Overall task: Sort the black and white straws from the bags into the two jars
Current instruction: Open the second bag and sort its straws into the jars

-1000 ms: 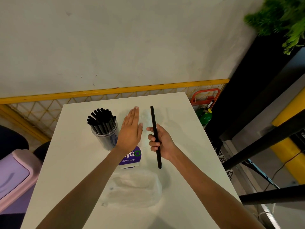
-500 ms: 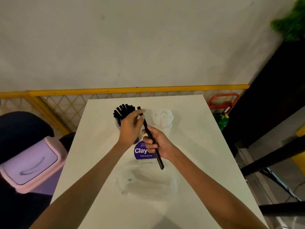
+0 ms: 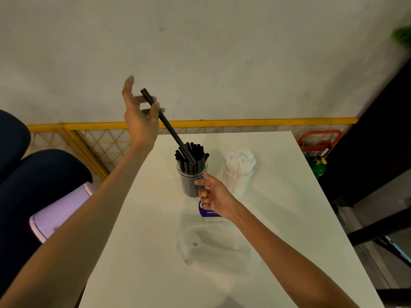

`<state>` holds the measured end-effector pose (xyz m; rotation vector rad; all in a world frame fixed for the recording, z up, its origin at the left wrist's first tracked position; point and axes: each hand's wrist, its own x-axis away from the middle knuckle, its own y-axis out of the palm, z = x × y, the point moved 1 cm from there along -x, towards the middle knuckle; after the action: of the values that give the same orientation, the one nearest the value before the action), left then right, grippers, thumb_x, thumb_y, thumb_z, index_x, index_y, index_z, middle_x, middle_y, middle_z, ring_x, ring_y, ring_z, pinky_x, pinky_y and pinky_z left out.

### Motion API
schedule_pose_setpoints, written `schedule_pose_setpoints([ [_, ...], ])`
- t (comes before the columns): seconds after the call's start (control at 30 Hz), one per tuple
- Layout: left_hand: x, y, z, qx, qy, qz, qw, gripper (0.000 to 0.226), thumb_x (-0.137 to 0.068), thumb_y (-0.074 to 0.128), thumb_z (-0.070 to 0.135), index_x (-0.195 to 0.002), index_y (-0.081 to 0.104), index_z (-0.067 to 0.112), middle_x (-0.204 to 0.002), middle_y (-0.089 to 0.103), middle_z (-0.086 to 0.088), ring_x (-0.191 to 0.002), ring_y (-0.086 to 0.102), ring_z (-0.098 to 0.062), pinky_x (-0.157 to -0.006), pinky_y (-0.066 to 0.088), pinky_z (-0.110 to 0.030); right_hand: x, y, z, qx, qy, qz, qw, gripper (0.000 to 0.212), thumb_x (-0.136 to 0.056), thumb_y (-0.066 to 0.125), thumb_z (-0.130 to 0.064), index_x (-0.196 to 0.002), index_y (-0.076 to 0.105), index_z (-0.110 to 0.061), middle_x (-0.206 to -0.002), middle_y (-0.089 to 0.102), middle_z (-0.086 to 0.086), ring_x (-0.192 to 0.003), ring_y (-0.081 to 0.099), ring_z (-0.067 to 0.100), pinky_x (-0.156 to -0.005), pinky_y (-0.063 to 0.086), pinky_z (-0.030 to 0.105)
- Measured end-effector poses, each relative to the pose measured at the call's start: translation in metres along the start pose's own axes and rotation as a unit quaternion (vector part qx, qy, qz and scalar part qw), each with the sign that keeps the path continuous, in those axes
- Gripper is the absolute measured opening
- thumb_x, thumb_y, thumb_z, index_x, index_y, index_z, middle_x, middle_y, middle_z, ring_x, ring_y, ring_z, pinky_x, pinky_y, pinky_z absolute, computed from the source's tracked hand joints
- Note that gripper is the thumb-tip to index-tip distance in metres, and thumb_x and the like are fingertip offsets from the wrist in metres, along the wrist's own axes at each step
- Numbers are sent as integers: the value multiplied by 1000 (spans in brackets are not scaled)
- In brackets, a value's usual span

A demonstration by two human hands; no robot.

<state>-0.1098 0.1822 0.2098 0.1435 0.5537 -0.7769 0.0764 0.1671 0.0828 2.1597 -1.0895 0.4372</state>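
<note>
My left hand (image 3: 140,116) is raised above the table and pinches a black straw (image 3: 169,127) near its upper end. The straw slants down to the right, its lower tip at the mouth of a clear jar of black straws (image 3: 191,174). My right hand (image 3: 213,196) is beside that jar's lower right side, fingers loosely curled and touching the jar; it holds nothing. A second clear jar (image 3: 239,174), full of white straws, stands just right of the first. Two clear plastic bags (image 3: 213,243) lie flat on the white table (image 3: 289,218), one with a purple label (image 3: 203,211).
A yellow mesh barrier (image 3: 100,138) runs behind the table. A lilac bin (image 3: 60,212) and dark chair sit to the left. A red handle and green canister (image 3: 317,165) stand off the table's right side, beside dark furniture.
The black straw passed from my right hand to my left, which lifted it and tilted its tip into the black jar. My right hand let go and moved beside the jar.
</note>
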Motion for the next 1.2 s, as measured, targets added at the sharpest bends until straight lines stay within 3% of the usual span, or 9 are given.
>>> schedule_pose_setpoints([
  [0.13, -9, 9, 1, -57, 62, -9, 996, 63, -92, 47, 0, -146, 16, 12, -90, 51, 5, -74, 63, -17, -80, 55, -29, -9, -2, 2, -6, 2, 16, 1000, 38, -96, 38, -49, -91, 58, -16, -48, 47, -4, -40, 38, 8, -48, 33, 21],
  [0.27, 0, 24, -11, -86, 108, -52, 989, 59, -94, 43, 8, -146, 18, 12, -108, 52, -9, -84, 62, -21, -80, 55, -35, -14, -9, 2, -18, 9, 24, 999, 38, -97, 38, -47, -93, 59, -16, -50, 50, -3, -40, 41, 9, -47, 36, 20],
  [0.43, 9, 31, -22, -115, 135, -70, 982, 50, -96, 42, 10, -143, 26, 7, -108, 51, -11, -82, 61, -20, -76, 56, -38, -20, -19, 2, -26, 12, 33, 999, 38, -96, 39, -47, -94, 60, -15, -50, 51, -3, -40, 42, 8, -46, 38, 18],
  [0.67, 0, 20, -23, -109, 138, -37, 984, 47, -96, 41, 10, -141, 29, 4, -107, 47, -3, -81, 61, -22, -77, 56, -30, -29, -18, 8, -39, 29, 29, 998, 38, -96, 40, -48, -95, 60, -16, -51, 51, -3, -40, 43, 9, -47, 39, 19],
  [0.83, 10, 20, -32, -149, 135, -57, 978, 44, -96, 43, 8, -139, 33, 4, -111, 53, -15, -81, 62, -19, -73, 54, -21, -30, -13, 9, -41, 35, 23, 998, 38, -96, 40, -48, -93, 60, -16, -51, 51, -3, -38, 42, 9, -46, 38, 18],
  [1.2, 60, 37, -84, -222, 70, -123, 965, 37, -96, 47, 15, -132, 43, 7, -105, 60, -7, -85, 64, -23, -70, 53, -37, -25, -27, 2, -54, 23, 47, 997, 37, -96, 41, -46, -92, 61, -15, -53, 52, -2, -43, 44, 8, -46, 41, 17],
])
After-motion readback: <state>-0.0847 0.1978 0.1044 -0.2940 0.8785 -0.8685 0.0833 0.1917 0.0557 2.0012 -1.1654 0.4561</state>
